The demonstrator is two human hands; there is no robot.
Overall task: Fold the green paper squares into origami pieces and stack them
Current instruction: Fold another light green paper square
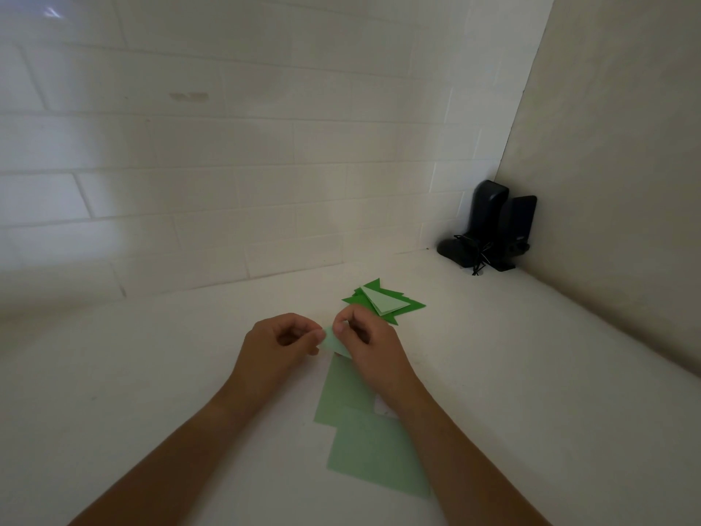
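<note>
Home counter corner — white tiled wall (227,153), white worktop (512,336), black desktop speakers (493,225) — likely a kitchen

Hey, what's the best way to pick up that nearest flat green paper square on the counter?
The nearest light green paper square lies flat, overlapping the far one. Pinch its bare near-left corner, coming from the left side, sliding a fingertip under the edge to lift it. The right forearm probably blocks the other side.

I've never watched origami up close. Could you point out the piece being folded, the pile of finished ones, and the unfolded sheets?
Piece being folded (334,342): head view, on its pale face between the hands.
Finished pile (411,306): head view, dark green right corner.
Unfolded sheets (375,453): head view, middle of the nearest sheet.
</note>
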